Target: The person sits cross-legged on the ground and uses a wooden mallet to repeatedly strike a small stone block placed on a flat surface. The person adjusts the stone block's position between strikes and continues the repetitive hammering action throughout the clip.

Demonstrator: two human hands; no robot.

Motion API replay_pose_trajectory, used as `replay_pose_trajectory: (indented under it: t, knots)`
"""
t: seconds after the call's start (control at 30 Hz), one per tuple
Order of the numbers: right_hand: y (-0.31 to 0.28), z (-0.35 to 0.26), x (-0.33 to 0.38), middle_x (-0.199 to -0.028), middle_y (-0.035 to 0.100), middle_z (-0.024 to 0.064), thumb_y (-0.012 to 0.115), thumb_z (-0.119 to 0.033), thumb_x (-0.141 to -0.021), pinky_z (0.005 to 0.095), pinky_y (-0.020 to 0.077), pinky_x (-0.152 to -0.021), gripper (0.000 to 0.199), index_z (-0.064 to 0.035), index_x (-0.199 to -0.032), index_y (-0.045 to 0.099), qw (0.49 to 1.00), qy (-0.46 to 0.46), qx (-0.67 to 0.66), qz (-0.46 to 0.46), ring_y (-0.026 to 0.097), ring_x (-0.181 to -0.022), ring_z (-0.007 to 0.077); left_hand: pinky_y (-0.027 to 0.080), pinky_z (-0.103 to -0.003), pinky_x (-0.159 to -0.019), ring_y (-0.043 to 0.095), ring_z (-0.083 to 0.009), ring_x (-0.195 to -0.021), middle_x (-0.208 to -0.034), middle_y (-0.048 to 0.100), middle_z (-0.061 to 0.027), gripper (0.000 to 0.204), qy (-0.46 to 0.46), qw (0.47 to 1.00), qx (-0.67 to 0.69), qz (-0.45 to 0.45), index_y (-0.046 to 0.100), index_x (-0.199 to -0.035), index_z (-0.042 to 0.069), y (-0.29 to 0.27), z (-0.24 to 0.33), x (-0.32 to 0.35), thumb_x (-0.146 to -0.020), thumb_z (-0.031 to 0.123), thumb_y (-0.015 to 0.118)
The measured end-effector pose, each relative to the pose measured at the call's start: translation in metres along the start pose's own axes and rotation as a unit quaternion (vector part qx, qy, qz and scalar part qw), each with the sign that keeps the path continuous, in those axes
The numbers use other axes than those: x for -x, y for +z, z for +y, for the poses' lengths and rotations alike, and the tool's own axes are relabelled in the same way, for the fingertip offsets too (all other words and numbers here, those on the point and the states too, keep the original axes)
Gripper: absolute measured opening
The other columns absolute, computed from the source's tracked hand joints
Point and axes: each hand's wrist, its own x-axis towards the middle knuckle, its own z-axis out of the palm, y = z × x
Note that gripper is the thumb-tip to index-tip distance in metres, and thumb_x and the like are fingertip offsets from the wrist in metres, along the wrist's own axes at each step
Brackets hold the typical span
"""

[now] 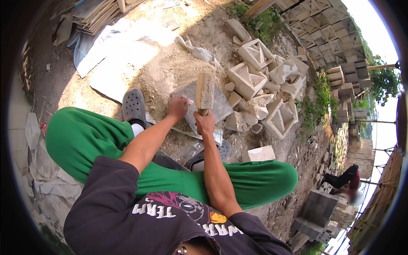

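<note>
My right hand [205, 122] is wrapped round the short handle of a wooden mallet [206, 87], whose blocky, worn head points away from me. Beneath the mallet lies a flat grey slab [220, 103], tilted cornerwise on the dusty ground between my feet. At the slab's left side, my left hand [179, 106] is closed, its fingers curled in. Something small and pale may show at its fingertips, but I cannot make it out. Parts of the slab are hidden by the mallet and my right hand.
Pale hollow moulded blocks [247, 80] and broken pieces are heaped to the right. A white sack [199, 52] lies on the powder ahead. My grey clogs [134, 104] flank the slab. Stacked boards [97, 16] stand far left. Another person [346, 178] bends near grey blocks [316, 210] at right.
</note>
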Motion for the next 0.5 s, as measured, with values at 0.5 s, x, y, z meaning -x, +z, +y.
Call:
replay_pose_trajectory:
  t: [0.5]
  knots:
    - [-0.004,0.001,-0.001,-0.068,0.068,0.0132,0.074,-0.028,-0.073,0.0366,0.0528,-0.054,0.039,0.0029,-0.096,0.066,0.999,-0.015,0.02,0.039,0.066,-0.054,0.0216,0.046,-0.042,-0.086,0.063,-0.028,-0.095,-0.093,0.071,-0.0055,0.012,0.041,0.997,0.009,0.07,0.078,-0.087,0.014,0.001,0.003,0.004,-0.085,0.023,0.071]
